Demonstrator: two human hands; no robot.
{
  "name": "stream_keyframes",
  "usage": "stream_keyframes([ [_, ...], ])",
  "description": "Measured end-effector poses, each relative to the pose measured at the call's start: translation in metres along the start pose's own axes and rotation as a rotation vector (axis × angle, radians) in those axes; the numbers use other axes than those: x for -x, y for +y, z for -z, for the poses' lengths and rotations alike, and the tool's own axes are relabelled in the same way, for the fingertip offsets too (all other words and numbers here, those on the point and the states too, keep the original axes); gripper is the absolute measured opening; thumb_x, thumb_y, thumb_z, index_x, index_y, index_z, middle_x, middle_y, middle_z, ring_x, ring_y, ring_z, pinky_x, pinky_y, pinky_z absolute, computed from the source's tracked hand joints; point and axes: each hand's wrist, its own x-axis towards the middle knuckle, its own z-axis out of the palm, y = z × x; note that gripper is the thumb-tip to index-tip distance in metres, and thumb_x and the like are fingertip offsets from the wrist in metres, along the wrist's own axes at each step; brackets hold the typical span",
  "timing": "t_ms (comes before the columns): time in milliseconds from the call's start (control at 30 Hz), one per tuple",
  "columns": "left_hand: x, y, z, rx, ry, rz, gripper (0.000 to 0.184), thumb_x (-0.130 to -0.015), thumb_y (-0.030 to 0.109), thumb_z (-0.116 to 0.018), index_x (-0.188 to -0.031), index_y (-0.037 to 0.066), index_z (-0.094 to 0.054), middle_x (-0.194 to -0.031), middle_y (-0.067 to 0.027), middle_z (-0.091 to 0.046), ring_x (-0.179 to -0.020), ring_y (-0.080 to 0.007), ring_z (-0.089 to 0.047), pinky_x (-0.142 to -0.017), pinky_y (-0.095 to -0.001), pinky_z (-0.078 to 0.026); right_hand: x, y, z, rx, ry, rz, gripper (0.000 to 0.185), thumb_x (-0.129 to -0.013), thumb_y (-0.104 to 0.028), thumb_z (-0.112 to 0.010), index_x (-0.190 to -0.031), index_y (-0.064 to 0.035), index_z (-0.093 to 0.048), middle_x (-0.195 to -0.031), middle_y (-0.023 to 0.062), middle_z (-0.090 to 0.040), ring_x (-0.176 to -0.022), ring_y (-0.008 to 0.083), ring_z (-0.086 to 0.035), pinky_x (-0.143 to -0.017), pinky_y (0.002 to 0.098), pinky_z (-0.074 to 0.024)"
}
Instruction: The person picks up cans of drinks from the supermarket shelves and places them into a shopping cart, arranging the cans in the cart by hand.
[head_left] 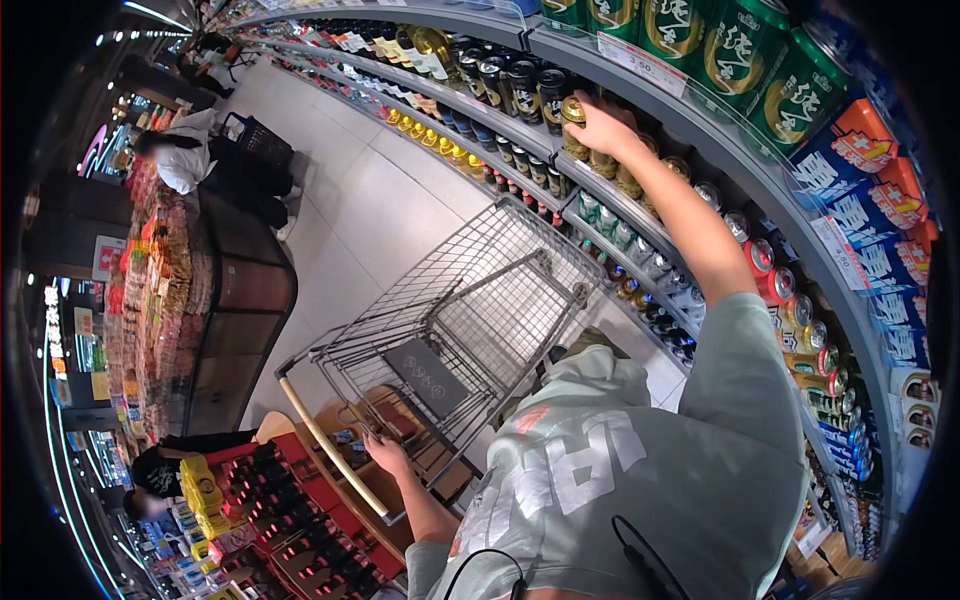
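Observation:
My right hand (607,128) reaches up to the shelf, its fingers closed around the top of a gold can (573,112). More gold cans (628,180) stand in the row beside it, partly behind my wrist. Black cans (524,88) line the same shelf on the other side of the hand. Lower in view, my left hand (386,456) is at the near end of a wire shopping cart (470,300), close to its pale handle bar (325,440). Those fingers look curled on the cart's frame, though they show small. I see only a dark panel and bare wire in the cart.
Large green cans (735,50) and blue packs (860,220) fill the upper shelf. Yellow-capped bottles (430,140) stand lower down. Across the tiled aisle (350,190) is a display counter (245,310), with a person (215,165) carrying a basket. Dark bottles (290,520) sit on a red stand.

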Motion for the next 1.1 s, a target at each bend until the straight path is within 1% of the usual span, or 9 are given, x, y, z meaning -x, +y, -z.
stream_keyframes([
  [100, 0.000, -0.012, 0.004, -0.029, 0.058, -0.026, 0.039, -0.095, 0.005, -0.055, -0.132, -0.004, -0.059, -0.138, -0.0249, -0.056, -0.125, -0.0413, -0.055, -0.107, -0.0438, -0.043, 0.003, -0.003, 0.009, 0.001, -0.075, -0.008, 0.081, -0.087, -0.053, -0.062, -0.155, -0.0183, -0.033, -0.147, 0.0221, -0.051, -0.131, 0.0382, -0.054, -0.107, 0.0459, -0.0462],
  [200, 0.001, 0.006, 0.018, 0.149, -0.064, 0.196, 0.038, -0.096, 0.005, -0.055, -0.132, -0.006, -0.058, -0.131, -0.0254, -0.061, -0.114, -0.0431, -0.061, -0.097, -0.0441, -0.048, 0.003, -0.004, 0.011, -0.016, -0.114, -0.013, 0.081, -0.088, -0.053, -0.061, -0.155, -0.0186, -0.034, -0.149, 0.0217, -0.049, -0.132, 0.0375, -0.054, -0.108, 0.0459, -0.0456],
  [267, 0.000, 0.001, 0.013, 0.169, -0.013, 0.187, 0.031, -0.097, 0.009, -0.053, -0.123, -0.002, -0.064, -0.109, -0.0188, -0.071, -0.105, -0.0377, -0.066, -0.090, -0.0433, -0.049, 0.002, -0.002, 0.007, 0.010, -0.080, -0.013, 0.081, -0.088, -0.053, -0.061, -0.155, -0.0188, -0.033, -0.151, 0.0199, -0.048, -0.132, 0.0369, -0.054, -0.108, 0.0463, -0.0453],
  [500, -0.008, -0.026, 0.003, 0.162, 0.009, 0.066, 0.023, -0.095, 0.006, -0.051, -0.111, -0.002, -0.065, -0.101, -0.0169, -0.071, -0.091, -0.0327, -0.067, -0.083, -0.0410, -0.051, 0.001, -0.001, 0.003, 0.009, -0.083, -0.020, 0.080, -0.088, -0.054, -0.060, -0.156, -0.0201, -0.033, -0.152, 0.0166, -0.048, -0.133, 0.0371, -0.053, -0.109, 0.0471, -0.0444],
  [667, -0.018, -0.063, -0.015, 0.281, -0.003, 0.038, 0.019, -0.096, 0.005, -0.051, -0.108, -0.001, -0.065, -0.095, -0.0112, -0.068, -0.081, -0.0230, -0.067, -0.071, -0.0364, -0.053, 0.001, -0.001, 0.004, 0.013, -0.085, -0.025, 0.082, -0.087, -0.056, -0.061, -0.156, -0.0202, -0.033, -0.152, 0.0188, -0.047, -0.134, 0.0374, -0.052, -0.109, 0.0475, -0.0440],
  [700, -0.019, -0.064, -0.013, 0.283, -0.003, 0.034, 0.019, -0.096, 0.005, -0.051, -0.108, -0.001, -0.065, -0.095, -0.0112, -0.068, -0.081, -0.0230, -0.067, -0.071, -0.0364, -0.053, 0.002, -0.002, 0.006, 0.012, -0.081, -0.028, 0.082, -0.087, -0.056, -0.061, -0.156, -0.0202, -0.033, -0.152, 0.0188, -0.047, -0.134, 0.0374, -0.052, -0.109, 0.0475, -0.0440],
  [767, -0.020, -0.066, -0.010, 0.166, -0.059, 0.121, 0.029, -0.095, 0.005, -0.054, -0.122, -0.001, -0.063, -0.115, -0.0193, -0.069, -0.104, -0.0392, -0.065, -0.090, -0.0442, -0.049, 0.004, -0.003, 0.010, 0.013, -0.105, -0.019, 0.084, -0.086, -0.056, -0.062, -0.156, -0.0204, -0.032, -0.152, 0.0203, -0.047, -0.134, 0.0375, -0.051, -0.110, 0.0477, -0.0437],
  [900, -0.015, -0.045, 0.007, 0.224, -0.116, 0.168, 0.027, -0.096, 0.007, -0.055, -0.121, 0.000, -0.063, -0.116, -0.0181, -0.068, -0.102, -0.0381, -0.065, -0.088, -0.0448, -0.049, 0.003, -0.003, 0.009, 0.008, -0.105, -0.025, 0.085, -0.086, -0.057, -0.063, -0.156, -0.0212, -0.032, -0.152, 0.0204, -0.046, -0.135, 0.0373, -0.051, -0.110, 0.0475, -0.0431],
  [1100, -0.008, -0.015, 0.024, 0.131, -0.001, 0.120, 0.020, -0.098, 0.011, -0.057, -0.112, -0.001, -0.065, -0.105, -0.0170, -0.070, -0.092, -0.0347, -0.067, -0.080, -0.0439, -0.050, -0.003, 0.001, 0.001, 0.022, -0.095, -0.009, 0.085, -0.087, -0.057, -0.062, -0.157, -0.0198, -0.031, -0.154, 0.0163, -0.045, -0.136, 0.0363, -0.050, -0.111, 0.0463, -0.0423],
])
